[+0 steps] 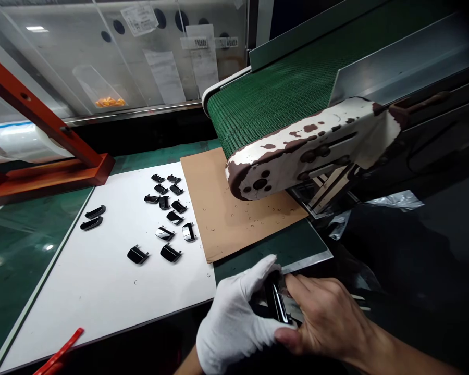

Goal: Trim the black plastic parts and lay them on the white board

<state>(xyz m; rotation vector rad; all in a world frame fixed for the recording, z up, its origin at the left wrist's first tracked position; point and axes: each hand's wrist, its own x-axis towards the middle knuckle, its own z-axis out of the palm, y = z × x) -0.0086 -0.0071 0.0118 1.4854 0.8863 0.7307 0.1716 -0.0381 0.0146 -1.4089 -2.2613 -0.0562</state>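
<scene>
My left hand [234, 317], in a white glove, and my bare right hand [328, 317] meet at the near edge of the table. Both are closed on the same small glossy black plastic part [278, 302], held upright between them. Several more black plastic parts [168, 208] lie scattered on a white sheet [101, 281] to the left. Two others [93, 217] sit apart near that sheet's left edge.
A brown cardboard sheet [226, 208] lies under the end of a green conveyor belt [281, 99] with a worn white end housing [297, 151]. An orange stand [50, 140] holds a film roll [19, 140] at far left. A red tool [60, 354] lies at the bottom edge.
</scene>
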